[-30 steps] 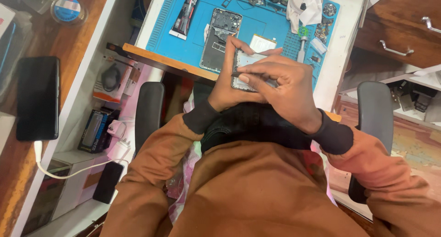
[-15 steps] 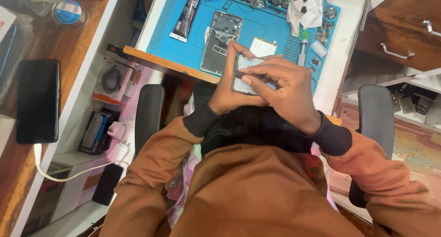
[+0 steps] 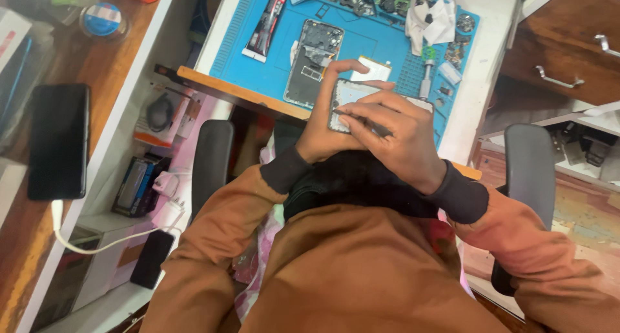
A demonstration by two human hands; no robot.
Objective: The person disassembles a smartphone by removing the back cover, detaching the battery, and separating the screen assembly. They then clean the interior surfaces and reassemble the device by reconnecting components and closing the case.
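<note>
Garment: rust-brown long-sleeved sweatshirt (image 3: 361, 275), soft fabric with loose folds
Cuffs: dark ribbed bands, one at each wrist
Left hand (image 3: 323, 130): bare, no glove, no ring visible
Right hand (image 3: 403, 136): bare, no glove

Bright, even daylight; soft shadows, slight blur toward the edges.

I see my left hand (image 3: 323, 130) gripping a phone frame (image 3: 352, 97) over the near edge of the blue mat (image 3: 258, 55), while my right hand (image 3: 403, 136) presses a thin dark tool (image 3: 361, 121) against it. An opened phone (image 3: 313, 62) lies mid-mat.
</note>
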